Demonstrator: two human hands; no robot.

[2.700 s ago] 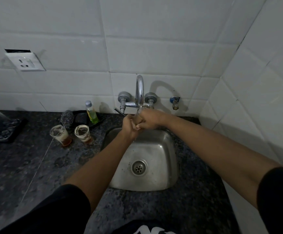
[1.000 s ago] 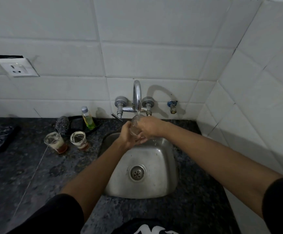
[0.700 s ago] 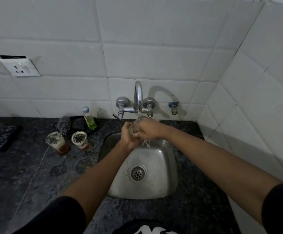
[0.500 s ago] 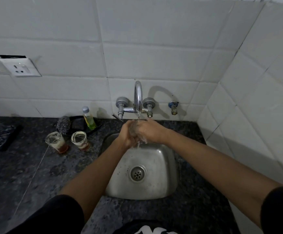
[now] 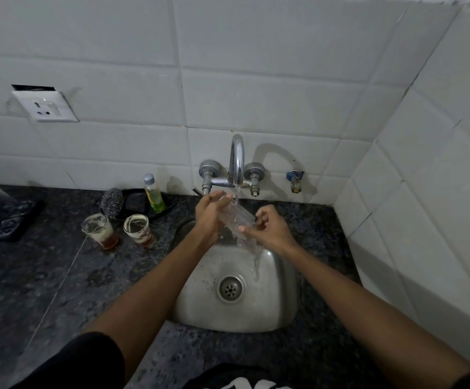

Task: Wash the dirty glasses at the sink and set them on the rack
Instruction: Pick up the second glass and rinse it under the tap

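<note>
One glass under the tap, two waiting

Two hands hold a clear glass tilted under the tap, probably so the stream runs through it and spills into the sink below. The left hand wraps its fingers round the glass's upper end, nearest the tap; the right hand pinches the lower end, so the glass spans between the two grips. Left of the tap, on the counter, stand two dirty glasses, unwashed. A soap bottle stands behind them. No rack is clearly visible.
</note>
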